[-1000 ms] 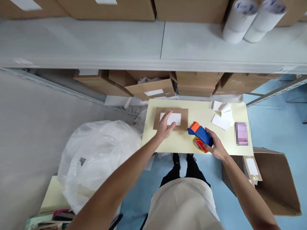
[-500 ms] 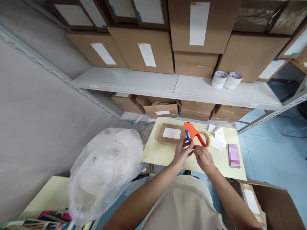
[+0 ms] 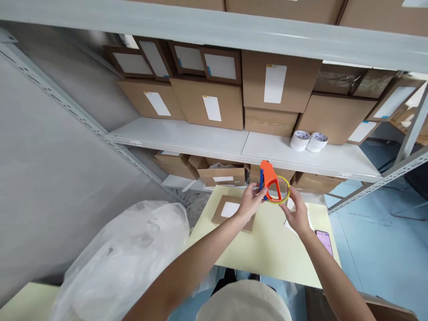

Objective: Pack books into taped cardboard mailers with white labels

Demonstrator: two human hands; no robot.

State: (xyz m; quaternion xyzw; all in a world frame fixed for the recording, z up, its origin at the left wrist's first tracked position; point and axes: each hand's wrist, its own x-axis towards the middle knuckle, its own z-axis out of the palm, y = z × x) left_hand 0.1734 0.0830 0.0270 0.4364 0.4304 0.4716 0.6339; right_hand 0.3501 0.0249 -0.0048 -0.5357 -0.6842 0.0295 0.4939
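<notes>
Over the pale yellow table (image 3: 267, 249), my left hand (image 3: 250, 200) is closed on an orange and blue tape dispenser (image 3: 269, 173). A tape roll with a yellow rim (image 3: 286, 196) sits at the dispenser's right side. My right hand (image 3: 298, 216) pinches that roll's right edge between thumb and fingers. Below and left of the dispenser, a flat brown cardboard box (image 3: 218, 215) with a white label (image 3: 230, 209) lies on the table. White paper (image 3: 291, 227) lies partly hidden behind my right hand.
A phone (image 3: 324, 243) lies at the table's right edge. Two white tape rolls (image 3: 308, 141) stand on the grey shelf (image 3: 214, 142), before stacked cartons (image 3: 214, 104). A large translucent plastic bag (image 3: 127, 254) bulges at the left. An open carton (image 3: 384, 310) is at lower right.
The camera view has tilted upward. Both hands have lifted the dispenser towards the shelf and turned it more upright. My right hand has shifted from the dispenser's lower end to the tape roll's outer edge.
</notes>
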